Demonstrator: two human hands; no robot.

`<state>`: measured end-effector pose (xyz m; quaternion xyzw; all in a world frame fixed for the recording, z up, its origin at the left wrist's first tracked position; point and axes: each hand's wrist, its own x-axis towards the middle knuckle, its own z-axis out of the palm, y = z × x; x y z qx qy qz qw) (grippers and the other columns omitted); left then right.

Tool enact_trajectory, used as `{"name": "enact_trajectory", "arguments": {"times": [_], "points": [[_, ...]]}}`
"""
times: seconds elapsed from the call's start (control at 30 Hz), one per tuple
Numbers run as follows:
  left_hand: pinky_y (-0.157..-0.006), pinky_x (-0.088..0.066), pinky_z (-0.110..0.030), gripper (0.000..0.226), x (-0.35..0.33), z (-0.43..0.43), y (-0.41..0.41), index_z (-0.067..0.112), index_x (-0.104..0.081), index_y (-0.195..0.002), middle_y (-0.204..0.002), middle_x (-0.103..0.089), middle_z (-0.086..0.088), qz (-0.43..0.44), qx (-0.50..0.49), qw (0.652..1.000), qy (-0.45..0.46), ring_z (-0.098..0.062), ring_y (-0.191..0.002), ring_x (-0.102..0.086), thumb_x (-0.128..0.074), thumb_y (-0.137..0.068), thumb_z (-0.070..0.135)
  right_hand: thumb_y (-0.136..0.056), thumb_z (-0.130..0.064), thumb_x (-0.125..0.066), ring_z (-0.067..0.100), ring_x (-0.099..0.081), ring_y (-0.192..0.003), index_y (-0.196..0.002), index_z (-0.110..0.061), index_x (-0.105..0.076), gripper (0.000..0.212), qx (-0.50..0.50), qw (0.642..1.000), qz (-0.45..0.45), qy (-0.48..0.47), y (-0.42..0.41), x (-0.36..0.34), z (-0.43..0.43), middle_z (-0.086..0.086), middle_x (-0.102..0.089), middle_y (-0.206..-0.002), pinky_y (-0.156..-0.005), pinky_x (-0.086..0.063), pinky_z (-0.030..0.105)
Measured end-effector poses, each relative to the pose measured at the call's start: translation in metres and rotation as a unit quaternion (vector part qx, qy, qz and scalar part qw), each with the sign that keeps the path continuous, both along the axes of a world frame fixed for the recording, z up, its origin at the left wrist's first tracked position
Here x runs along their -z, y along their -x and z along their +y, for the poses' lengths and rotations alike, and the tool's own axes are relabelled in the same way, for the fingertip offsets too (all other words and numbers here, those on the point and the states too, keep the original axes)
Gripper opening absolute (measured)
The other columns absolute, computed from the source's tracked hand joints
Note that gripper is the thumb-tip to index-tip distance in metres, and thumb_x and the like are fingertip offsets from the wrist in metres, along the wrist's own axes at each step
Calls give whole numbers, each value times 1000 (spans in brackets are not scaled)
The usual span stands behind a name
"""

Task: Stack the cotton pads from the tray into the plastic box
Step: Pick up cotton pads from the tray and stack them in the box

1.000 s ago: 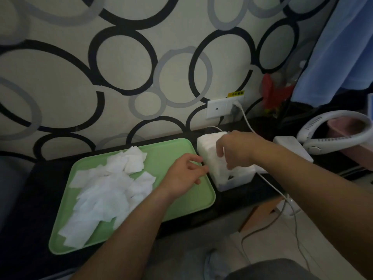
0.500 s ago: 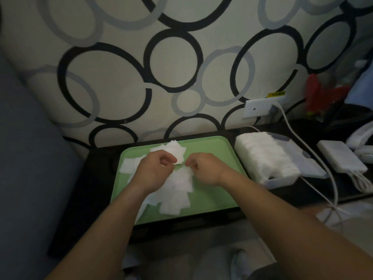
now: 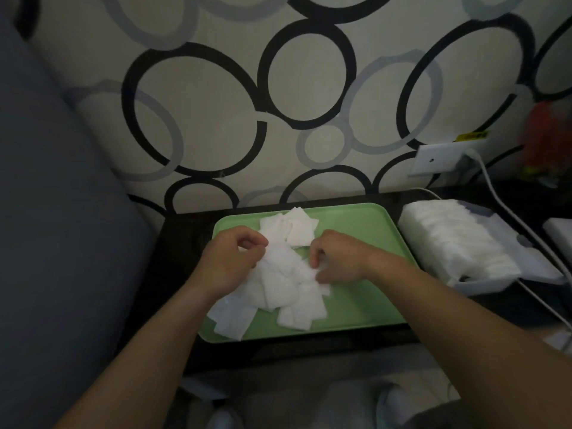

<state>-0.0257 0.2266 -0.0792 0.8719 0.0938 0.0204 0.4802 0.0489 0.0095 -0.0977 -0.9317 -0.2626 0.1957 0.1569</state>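
A green tray point(image 3: 365, 230) lies on the dark table and holds a loose heap of white square cotton pads point(image 3: 284, 289). My left hand point(image 3: 230, 263) rests on the heap's left side with curled fingers. My right hand point(image 3: 335, 258) pinches at pads on the heap's right side. Whether either hand holds a pad is hard to tell. To the right of the tray stands the clear plastic box point(image 3: 532, 267) with a thick row of stacked pads point(image 3: 448, 239) in it.
The patterned wall rises directly behind the table. A wall socket point(image 3: 439, 159) with a white cable point(image 3: 507, 212) sits above the box. A white device point(image 3: 560, 230) lies at the far right. A grey cushion point(image 3: 46, 212) fills the left side.
Both hands left the box and moved left onto the pad heap in the tray. Since half a second ago they have shifted slightly lower on the heap.
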Motion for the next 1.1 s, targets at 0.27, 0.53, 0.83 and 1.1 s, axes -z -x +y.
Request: {"name": "enact_trajectory", "arguments": {"times": [0.27,0.53,0.83,1.1], "points": [[-80,-50,-28,13,-7,-15,5,25,-73,-90,-89,-68,11,-19,12,1000,2,-11,-84,-64,-68,-91,13,-81,-23,-73,20,-56,-88,-105,-11,-64,28,24,999,30,6,5,-2,-4,3,-62,-102,-75,-46,31],[-76,-52,-26,14,-5,-35,5,30,-72,-91,-92,-69,10,-34,22,999,-25,-11,-77,-63,-75,-85,18,-81,-13,-76,17,-61,-81,-93,-13,-65,17,129,957,94,-241,7,-11,-34,0,-64,-88,-66,-47,27],[-83,-61,-36,27,-12,-64,-1,20,-69,-114,-105,-75,-3,6,37,978,204,-19,-95,-73,-74,-88,26,-81,-1,-75,25,-70,-98,-116,-8,-69,36,116,880,182,-423,19,-29,-37,13,-73,-108,-85,-55,41],[-61,-58,-29,10,-15,-68,-2,15,-70,-100,-92,-78,-6,16,-29,951,307,-20,-76,-75,-71,-91,11,-76,4,-78,32,-67,-89,-112,-4,-67,38,127,852,227,-454,22,-30,-34,30,-68,-101,-90,-53,51]]}}
